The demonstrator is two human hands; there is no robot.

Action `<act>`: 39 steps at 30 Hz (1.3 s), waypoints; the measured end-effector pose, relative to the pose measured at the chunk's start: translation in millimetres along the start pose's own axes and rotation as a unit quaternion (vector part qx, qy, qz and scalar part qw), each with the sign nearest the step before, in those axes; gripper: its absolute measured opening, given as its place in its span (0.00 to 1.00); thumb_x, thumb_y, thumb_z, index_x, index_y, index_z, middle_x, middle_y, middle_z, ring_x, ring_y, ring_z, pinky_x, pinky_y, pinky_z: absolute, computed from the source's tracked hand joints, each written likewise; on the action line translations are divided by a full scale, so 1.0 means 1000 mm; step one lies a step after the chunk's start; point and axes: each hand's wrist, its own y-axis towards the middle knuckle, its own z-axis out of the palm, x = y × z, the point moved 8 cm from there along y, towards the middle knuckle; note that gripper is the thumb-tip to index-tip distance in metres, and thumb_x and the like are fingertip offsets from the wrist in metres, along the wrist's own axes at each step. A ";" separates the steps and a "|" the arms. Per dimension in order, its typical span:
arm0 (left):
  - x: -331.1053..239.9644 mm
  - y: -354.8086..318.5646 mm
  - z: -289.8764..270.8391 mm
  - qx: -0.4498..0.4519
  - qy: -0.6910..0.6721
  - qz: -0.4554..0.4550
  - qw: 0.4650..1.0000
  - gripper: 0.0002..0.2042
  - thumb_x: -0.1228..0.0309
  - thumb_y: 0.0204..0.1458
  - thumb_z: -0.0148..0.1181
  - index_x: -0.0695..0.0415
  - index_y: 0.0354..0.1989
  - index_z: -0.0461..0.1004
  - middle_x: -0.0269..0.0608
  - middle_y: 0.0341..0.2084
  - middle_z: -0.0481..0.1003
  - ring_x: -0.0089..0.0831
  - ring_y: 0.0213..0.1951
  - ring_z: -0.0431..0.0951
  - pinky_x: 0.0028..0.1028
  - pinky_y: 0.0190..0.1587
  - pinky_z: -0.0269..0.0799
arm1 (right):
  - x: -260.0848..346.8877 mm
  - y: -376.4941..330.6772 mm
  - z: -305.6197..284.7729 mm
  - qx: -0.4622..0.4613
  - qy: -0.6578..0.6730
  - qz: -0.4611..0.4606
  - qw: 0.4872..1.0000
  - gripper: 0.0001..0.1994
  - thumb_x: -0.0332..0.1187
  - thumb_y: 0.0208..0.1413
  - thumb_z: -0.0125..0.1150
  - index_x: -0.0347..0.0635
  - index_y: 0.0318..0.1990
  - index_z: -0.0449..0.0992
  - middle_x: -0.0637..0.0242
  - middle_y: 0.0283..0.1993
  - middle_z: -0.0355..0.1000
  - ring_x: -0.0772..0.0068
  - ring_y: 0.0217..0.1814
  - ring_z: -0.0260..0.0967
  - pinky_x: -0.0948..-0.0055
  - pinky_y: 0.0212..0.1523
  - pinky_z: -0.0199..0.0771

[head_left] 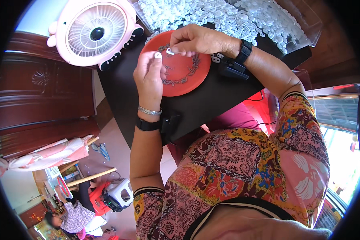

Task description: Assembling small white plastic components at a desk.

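Note:
My left hand (149, 78) pinches a small white oval plastic piece (158, 55) between thumb and fingertips, above the left side of a red round plate (204, 72). Across from it, my right hand (196, 40) is closed on another small white plastic piece (170, 51), with a little gap between the two. Thin grey metal pins (193, 73) lie scattered in a ring inside the plate. Part of the plate's far side is hidden by my right hand.
A large heap of white plastic pieces (212, 18) covers the far side of the black table (120, 92). A few pieces (217, 59) lie right of the plate. A pink fan (78, 56) stands far left. Another person (78, 216) is at lower left.

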 end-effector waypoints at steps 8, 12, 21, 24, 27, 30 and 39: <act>0.003 -0.006 0.001 0.030 0.020 -0.011 0.999 0.08 0.71 0.56 0.51 0.62 0.35 0.74 0.32 0.20 0.71 0.16 0.21 0.67 0.16 0.24 0.62 | 0.002 -0.008 0.009 -0.025 0.048 -0.017 0.998 0.09 0.37 0.59 0.55 0.40 0.36 0.75 0.77 0.26 0.69 0.88 0.28 0.64 0.85 0.30 0.66; 0.006 -0.008 0.013 0.077 0.030 -0.026 0.996 0.08 0.69 0.56 0.49 0.60 0.29 0.71 0.32 0.20 0.70 0.16 0.21 0.66 0.16 0.24 0.60 | 0.007 -0.010 0.017 -0.029 -0.009 -0.039 0.999 0.09 0.35 0.58 0.56 0.38 0.35 0.74 0.73 0.25 0.68 0.85 0.27 0.64 0.81 0.31 0.67; 0.004 -0.005 0.014 0.111 0.018 -0.032 0.993 0.10 0.69 0.56 0.48 0.59 0.26 0.70 0.33 0.20 0.70 0.17 0.21 0.67 0.17 0.25 0.61 | 0.025 -0.011 0.015 -0.055 -0.111 -0.124 0.984 0.08 0.32 0.55 0.58 0.37 0.36 0.75 0.64 0.28 0.73 0.76 0.31 0.70 0.75 0.35 0.70; 0.009 -0.003 0.011 0.113 -0.005 -0.060 0.992 0.10 0.69 0.56 0.48 0.61 0.27 0.71 0.33 0.19 0.70 0.18 0.21 0.68 0.18 0.25 0.62 | 0.024 -0.012 0.015 -0.046 -0.106 -0.101 0.988 0.06 0.31 0.54 0.58 0.37 0.35 0.75 0.66 0.28 0.72 0.78 0.31 0.68 0.76 0.35 0.69; 0.006 -0.003 0.003 0.075 -0.050 -0.055 0.994 0.09 0.70 0.54 0.49 0.61 0.27 0.72 0.33 0.18 0.70 0.19 0.20 0.67 0.18 0.23 0.61 | 0.028 -0.015 0.013 -0.039 -0.183 -0.143 0.972 0.05 0.28 0.52 0.59 0.37 0.34 0.75 0.66 0.29 0.71 0.74 0.31 0.69 0.75 0.33 0.68; 0.004 -0.003 -0.004 0.045 -0.086 -0.043 0.994 0.08 0.71 0.52 0.51 0.61 0.26 0.72 0.33 0.17 0.70 0.18 0.18 0.67 0.17 0.21 0.59 | 0.027 -0.019 0.019 0.003 -0.284 -0.160 0.945 0.05 0.28 0.49 0.61 0.38 0.32 0.75 0.64 0.30 0.70 0.65 0.33 0.70 0.71 0.34 0.69; 0.007 -0.002 -0.010 0.004 -0.086 -0.048 0.995 0.07 0.72 0.51 0.52 0.62 0.25 0.73 0.34 0.16 0.71 0.20 0.18 0.68 0.17 0.21 0.59 | 0.007 -0.020 0.039 0.067 -0.446 -0.135 0.882 0.06 0.30 0.44 0.61 0.39 0.29 0.72 0.62 0.33 0.68 0.57 0.39 0.68 0.62 0.38 0.70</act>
